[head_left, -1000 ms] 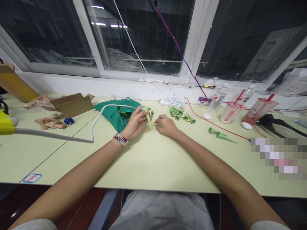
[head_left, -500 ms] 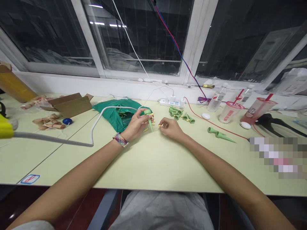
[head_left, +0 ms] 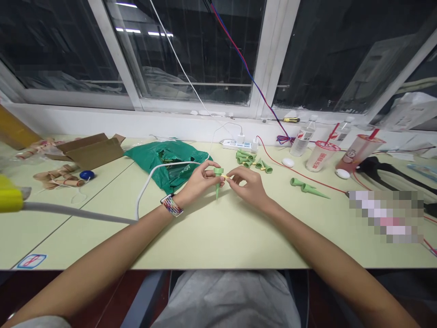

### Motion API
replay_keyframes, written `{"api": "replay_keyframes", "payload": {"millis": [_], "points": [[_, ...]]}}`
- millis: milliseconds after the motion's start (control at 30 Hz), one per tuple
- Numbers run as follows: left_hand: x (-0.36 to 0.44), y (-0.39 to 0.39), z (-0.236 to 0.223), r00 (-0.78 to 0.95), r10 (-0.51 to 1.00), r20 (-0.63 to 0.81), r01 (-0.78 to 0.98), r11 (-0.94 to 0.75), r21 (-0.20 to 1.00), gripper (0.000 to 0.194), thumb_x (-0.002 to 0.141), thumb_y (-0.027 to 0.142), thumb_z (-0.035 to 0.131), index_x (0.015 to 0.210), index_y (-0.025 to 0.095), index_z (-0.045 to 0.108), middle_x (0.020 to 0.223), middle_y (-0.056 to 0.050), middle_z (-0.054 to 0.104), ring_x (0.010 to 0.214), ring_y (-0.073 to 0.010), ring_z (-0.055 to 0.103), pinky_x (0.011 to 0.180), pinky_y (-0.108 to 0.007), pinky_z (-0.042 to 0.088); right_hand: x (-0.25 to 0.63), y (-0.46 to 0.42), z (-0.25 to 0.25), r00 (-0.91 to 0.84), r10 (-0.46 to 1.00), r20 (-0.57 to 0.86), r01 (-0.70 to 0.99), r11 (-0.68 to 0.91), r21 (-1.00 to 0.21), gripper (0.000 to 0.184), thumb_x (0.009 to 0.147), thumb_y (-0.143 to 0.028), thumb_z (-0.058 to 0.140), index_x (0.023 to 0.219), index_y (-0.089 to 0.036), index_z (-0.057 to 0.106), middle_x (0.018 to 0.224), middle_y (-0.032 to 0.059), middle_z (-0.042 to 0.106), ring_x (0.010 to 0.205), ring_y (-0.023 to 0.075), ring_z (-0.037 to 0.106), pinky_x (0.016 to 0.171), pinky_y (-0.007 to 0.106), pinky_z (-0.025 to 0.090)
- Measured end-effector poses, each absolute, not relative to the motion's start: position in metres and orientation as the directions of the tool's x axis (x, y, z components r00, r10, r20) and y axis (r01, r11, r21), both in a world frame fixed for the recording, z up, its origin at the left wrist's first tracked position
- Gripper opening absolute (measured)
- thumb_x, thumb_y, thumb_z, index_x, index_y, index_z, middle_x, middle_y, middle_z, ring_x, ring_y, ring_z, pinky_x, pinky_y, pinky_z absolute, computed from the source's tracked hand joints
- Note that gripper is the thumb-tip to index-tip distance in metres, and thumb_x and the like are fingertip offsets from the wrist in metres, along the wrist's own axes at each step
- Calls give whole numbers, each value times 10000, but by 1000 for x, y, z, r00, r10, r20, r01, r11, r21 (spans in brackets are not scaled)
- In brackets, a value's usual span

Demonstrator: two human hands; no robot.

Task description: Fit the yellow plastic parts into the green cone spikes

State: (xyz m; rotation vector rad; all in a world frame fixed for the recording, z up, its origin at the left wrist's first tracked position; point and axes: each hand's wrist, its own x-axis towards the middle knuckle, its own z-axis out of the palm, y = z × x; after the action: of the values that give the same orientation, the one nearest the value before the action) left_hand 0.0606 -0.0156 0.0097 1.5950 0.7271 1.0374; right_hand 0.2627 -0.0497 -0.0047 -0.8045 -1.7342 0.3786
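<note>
My left hand [head_left: 198,182] is closed on a green plastic cone [head_left: 217,181], holding it point down just above the pale green table [head_left: 221,232]. My right hand [head_left: 249,182] pinches a small yellow piece [head_left: 225,176] against the cone's wide top. A bead bracelet sits on my left wrist. Behind the hands lies an open green bag [head_left: 164,161] with more parts inside. A cluster of several green cones [head_left: 251,160] lies farther back, and two more green cones [head_left: 307,187] lie to the right.
A white cable [head_left: 150,175] runs from a yellow tool [head_left: 10,198] at the left across the bag. A cardboard box [head_left: 90,150] stands at the back left. A power strip [head_left: 237,145], a bottle [head_left: 303,139] and two cups [head_left: 337,152] stand along the back right.
My right hand picked up a yellow piece from the table and brought it to the cone's top. My left hand turned the cone more upright. The view shifted slightly right.
</note>
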Motion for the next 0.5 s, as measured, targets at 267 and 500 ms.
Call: {"api": "replay_keyframes", "payload": {"millis": [267,500], "points": [[68,-27,16,387,879,279,-55,-280,958,493,725,334,892,1078,208,573,770,-4,728,736,-184,732,716,-285,554,257,-44,-6,-132,966,221,-13,221,-975,569,894,-732,561,812,-177,651,668,47,687,518,156,650,507,284,541],[67,-27,15,424,873,239,-105,-215,971,459,749,313,878,1086,209,585,766,-13,737,749,-190,727,767,-317,546,274,-51,0,-189,771,608,207,637,-743,156,897,-376,694,929,-231,647,875,35,666,770,175,667,735,337,589]]}}
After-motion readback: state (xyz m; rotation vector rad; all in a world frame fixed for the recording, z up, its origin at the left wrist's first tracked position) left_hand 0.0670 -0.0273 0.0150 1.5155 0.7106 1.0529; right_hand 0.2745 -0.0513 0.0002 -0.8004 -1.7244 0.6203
